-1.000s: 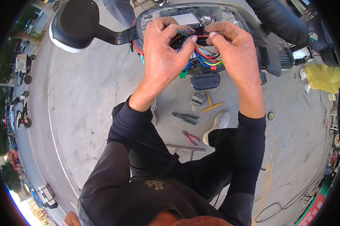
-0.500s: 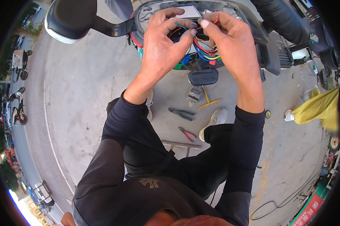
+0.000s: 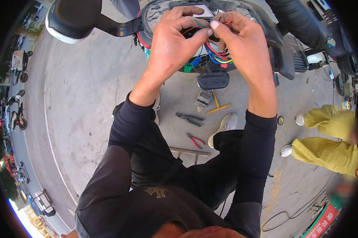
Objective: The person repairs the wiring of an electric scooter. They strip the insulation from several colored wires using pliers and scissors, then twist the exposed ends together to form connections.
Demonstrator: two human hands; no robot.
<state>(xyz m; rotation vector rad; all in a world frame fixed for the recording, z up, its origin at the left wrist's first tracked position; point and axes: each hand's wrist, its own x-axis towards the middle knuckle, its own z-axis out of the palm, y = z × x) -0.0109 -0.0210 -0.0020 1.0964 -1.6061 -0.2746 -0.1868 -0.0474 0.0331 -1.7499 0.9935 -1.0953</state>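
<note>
Both hands are raised over an open vehicle housing [image 3: 160, 12] with a grey finned module [image 3: 203, 10] inside. My left hand [image 3: 175, 47] pinches thin coloured wires [image 3: 198, 23], a teal one among them, between thumb and index finger. My right hand [image 3: 244, 51] is pinched beside it, on a thin red wire [image 3: 229, 19]; the fingertips nearly meet and partly hide what they hold. Below them hangs a loom of coloured wires [image 3: 217, 56] with green [image 3: 189, 67] and blue connectors [image 3: 195, 62]. A dark oblong pad [image 3: 212, 80] sits just beneath.
On the concrete lie dark pliers [image 3: 189, 119], red-handled pliers [image 3: 195, 140], a yellow T-handle tool [image 3: 217, 108] and a tape roll [image 3: 280, 120]. A black mirror-like part [image 3: 73, 20] juts left. A person in yellow trousers [image 3: 321, 154] stands at right. Scooters [image 3: 18, 111] are parked left.
Both hands have shifted slightly upward in the view, still pinching the wires. The yellow-trousered legs at right have moved into fuller view, with two feet showing.
</note>
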